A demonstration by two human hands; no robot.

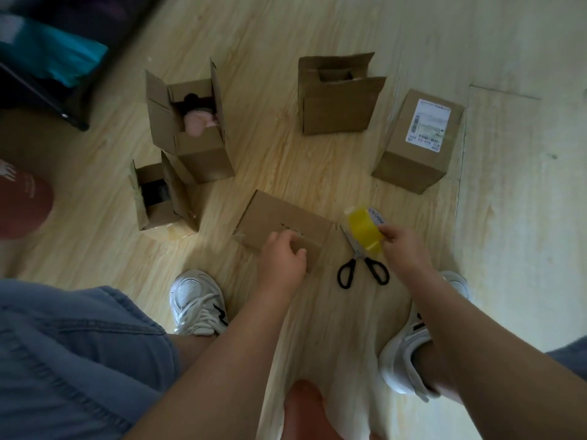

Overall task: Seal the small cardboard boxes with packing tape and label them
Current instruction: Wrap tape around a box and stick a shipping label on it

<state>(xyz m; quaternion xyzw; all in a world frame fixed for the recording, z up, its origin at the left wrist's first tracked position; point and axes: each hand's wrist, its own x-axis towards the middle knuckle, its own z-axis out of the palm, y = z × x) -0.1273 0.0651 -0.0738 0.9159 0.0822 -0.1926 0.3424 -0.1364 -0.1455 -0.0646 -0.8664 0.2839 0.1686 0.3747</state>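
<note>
A closed cardboard box [279, 219] lies on the wooden floor right in front of me. My left hand [281, 258] grips its near edge with curled fingers. Just to the right, my right hand [401, 246] holds a roll of yellow packing tape [365, 231] above the floor. Black-handled scissors [362, 263] lie shut between the box and the tape. At the right stands a sealed box with a white shipping label [419, 139].
Three open boxes stand around: one with a pink item [190, 128], one at the left [162, 198] with a dark thing inside, one at the back [336, 93]. My white shoes [198, 301] flank the work spot. Dark furniture [47, 58] fills the upper left.
</note>
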